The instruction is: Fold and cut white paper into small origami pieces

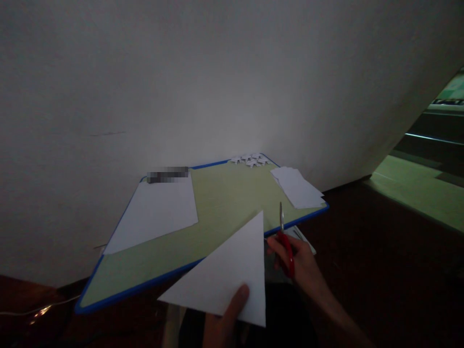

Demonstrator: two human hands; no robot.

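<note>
left grip clamped, thumb on top, on flat white paper triangle | right grip closed around red-handled scissors, slim metal blades pointing up, just beside triangle's edge | beyond both grips: matte green, blue-rimmed counter, white sheet stack

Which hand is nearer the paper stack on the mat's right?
Right. The right hand, with scissors, is below the paper stack; the left hand, holding a paper triangle, is farther down-left.

Your head camera looks forward and down, rolled to one side, so the table slants from 8 to 2 o'clock, close ahead. The wall fills 12 o'clock. Your left hand and right hand sit nearest the lens, at 6 o'clock.
</note>
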